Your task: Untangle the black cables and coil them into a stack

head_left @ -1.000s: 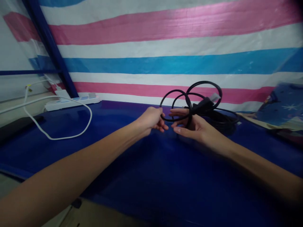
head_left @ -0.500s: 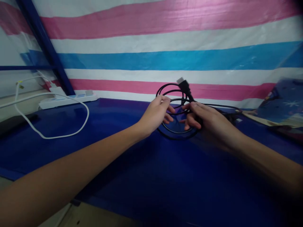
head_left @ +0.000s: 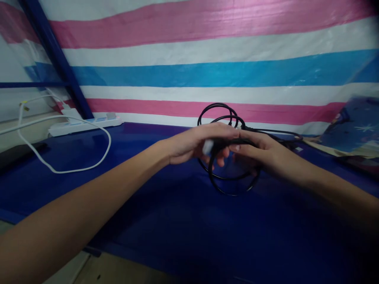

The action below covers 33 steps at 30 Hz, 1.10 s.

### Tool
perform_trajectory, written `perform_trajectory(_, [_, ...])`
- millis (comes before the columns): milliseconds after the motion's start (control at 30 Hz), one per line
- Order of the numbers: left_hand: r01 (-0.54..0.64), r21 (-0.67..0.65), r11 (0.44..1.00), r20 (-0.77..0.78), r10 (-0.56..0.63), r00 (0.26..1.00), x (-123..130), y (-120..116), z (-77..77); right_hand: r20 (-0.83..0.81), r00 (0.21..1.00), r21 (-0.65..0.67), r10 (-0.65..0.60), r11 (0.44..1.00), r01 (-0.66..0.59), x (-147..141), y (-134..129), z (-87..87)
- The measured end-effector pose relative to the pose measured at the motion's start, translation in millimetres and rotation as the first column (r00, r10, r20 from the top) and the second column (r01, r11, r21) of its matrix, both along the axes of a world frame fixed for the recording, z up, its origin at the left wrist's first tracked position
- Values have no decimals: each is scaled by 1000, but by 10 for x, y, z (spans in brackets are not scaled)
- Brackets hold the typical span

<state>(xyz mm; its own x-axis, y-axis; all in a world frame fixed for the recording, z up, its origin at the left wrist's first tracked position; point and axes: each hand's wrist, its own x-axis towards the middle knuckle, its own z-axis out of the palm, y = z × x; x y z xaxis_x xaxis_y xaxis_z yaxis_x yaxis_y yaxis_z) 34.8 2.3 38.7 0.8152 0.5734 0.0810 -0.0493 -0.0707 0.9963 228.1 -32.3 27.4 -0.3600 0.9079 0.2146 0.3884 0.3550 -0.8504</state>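
A black cable [head_left: 232, 195] hangs in loose coils between my hands, above the blue tabletop [head_left: 166, 221]. My right hand [head_left: 265, 152] is closed on the coils, thumb and fingers pinching several strands together. From the left, my left hand [head_left: 197, 141] arches over the cable, its fingers curled around the part near the plug. The plug's pale metal tip [head_left: 207, 146] shows blurred below my left palm; its black body is partly hidden. Other loops rise behind both hands.
A white power strip [head_left: 85, 125] with a plugged-in adapter stands at the back left, its white cord [head_left: 109, 144] looping over the table. A dark flat object [head_left: 22, 156] lies at the left edge. Striped sheeting [head_left: 189, 75] hangs behind; a blue patterned item [head_left: 352, 126] is at right.
My left hand has moved right and over the cable, meeting my right hand. The plug has swung from pointing up to lying low at the left, and a cable loop hangs lower.
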Motion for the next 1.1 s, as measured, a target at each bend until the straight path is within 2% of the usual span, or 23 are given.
perform_trajectory(100, [117, 110, 987, -165, -98, 981, -22, -30, 24, 30, 999, 70, 9, 997, -12, 8, -16, 45])
perform_trajectory(167, [83, 311, 947, -226, -11, 974, 8, -59, -1, -3, 999, 128, -37, 991, 37, -6, -17, 46])
perform_trajectory(200, [28, 451, 892, -219, 80, 972, 32, -70, -27, -35, 997, 142, -64, 988, 68, -18, -16, 37])
perform_trajectory(233, [-39, 580, 813, -185, 179, 966, 61, -76, -58, -70, 993, 136, -91, 986, 100, -33, -14, 24])
perform_trajectory(300, [-184, 724, 664, -76, 343, 936, 120, -69, -121, -178, 974, 65, -141, 986, 155, -71, -8, -9])
perform_trajectory(333, [-262, 733, 628, -25, 409, 912, 146, -56, -146, -245, 956, 12, -162, 985, 171, -92, -6, -25])
perform_trajectory(367, [-343, 699, 627, 12, 469, 883, 169, -40, -163, -318, 931, -37, -176, 984, 173, -113, -6, -38])
perform_trajectory(467, [-568, 425, 705, 91, 591, 801, 210, 11, -172, -499, 852, -139, -160, 985, 103, -169, -17, -58])
perform_trajectory(533, [-616, 261, 744, 126, 606, 785, 216, 28, -165, -535, 835, -172, -130, 984, 43, -189, -36, -56])
perform_trajectory(567, [-613, 254, 748, 123, 603, 788, 214, 30, -165, -539, 834, -185, -115, 983, 16, -194, -48, -52])
perform_trajectory(600, [-606, 315, 731, 110, 606, 788, 207, 28, -170, -540, 835, -199, -106, 980, -5, -197, -62, -46])
perform_trajectory(633, [-591, 431, 682, 85, 621, 779, 197, 24, -178, -543, 833, -208, -103, 978, -15, -200, -76, -40])
perform_trajectory(667, [-555, 577, 599, 57, 649, 759, 183, 19, -188, -548, 830, -217, -105, 976, -20, -204, -90, -33])
perform_trajectory(733, [-417, 832, 366, 41, 710, 703, 149, 8, -203, -554, 825, -241, -112, 970, -30, -219, -115, -23])
perform_trajectory(767, [-344, 900, 266, 47, 727, 685, 130, 4, -206, -551, 827, -255, -113, 966, -37, -230, -124, -21])
perform_trajectory(800, [-285, 936, 205, 47, 732, 680, 113, 2, -205, -544, 832, -268, -113, 962, -44, -240, -131, -22])
perform_trajectory(833, [-245, 953, 178, 41, 724, 688, 98, 4, -202, -536, 837, -280, -113, 959, -50, -248, -134, -25])
perform_trajectory(900, [-208, 958, 200, 15, 685, 729, 82, 19, -193, -521, 847, -299, -108, 952, -63, -251, -132, -38])
perform_trajectory(967, [-229, 932, 281, 5, 621, 784, 88, 42, -186, -516, 852, -300, -95, 951, -75, -237, -120, -49])
perform_trajectory(1033, [-331, 850, 410, 46, 568, 822, 116, 60, -184, -511, 855, -286, -88, 956, -72, -214, -102, -55])
perform_trajectory(1100, [-474, 661, 582, 90, 566, 819, 155, 60, -181, -505, 858, -253, -91, 966, -46, -202, -89, -56])
